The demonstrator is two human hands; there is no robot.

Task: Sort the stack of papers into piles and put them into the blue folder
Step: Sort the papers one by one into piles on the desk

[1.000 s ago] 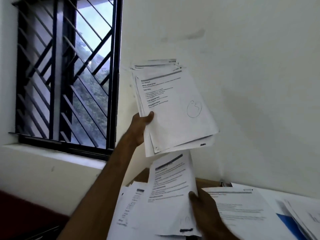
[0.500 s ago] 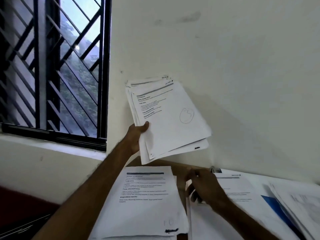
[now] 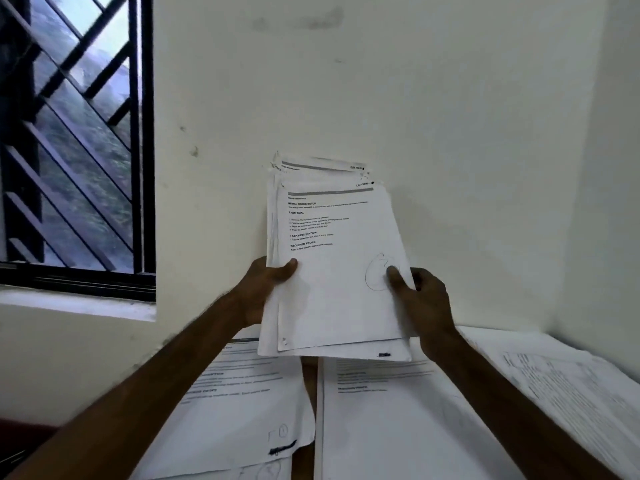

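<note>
At the far left stood the barred window (image 3: 76,140) with its pale sill (image 3: 79,308) beneath it, greenery blurred behind the bars. Below and nearer to us lay the left pile of printed sheets (image 3: 242,410) on the table, a small pen mark near its lower edge. Our left hand (image 3: 263,289) gripped the left edge of the stack of papers (image 3: 332,271), the thumb pressed flat on the top sheet and the fingers hidden behind, so we could not tell how they lay. The stack was held up in the air in front of the white wall (image 3: 450,116), nearly upright and slightly fanned, above the piles and touching none of them. A narrow strip of the brown table (image 3: 308,375) showed between the left pile and the middle pile (image 3: 398,427). Our right hand (image 3: 426,299) clamped the stack's right edge, its thumb laid on a circle drawn in pen on the top sheet, the fingers curled round behind. Furthest right lay another pile of sheets (image 3: 571,386), blurred, running off the edge of view
</note>
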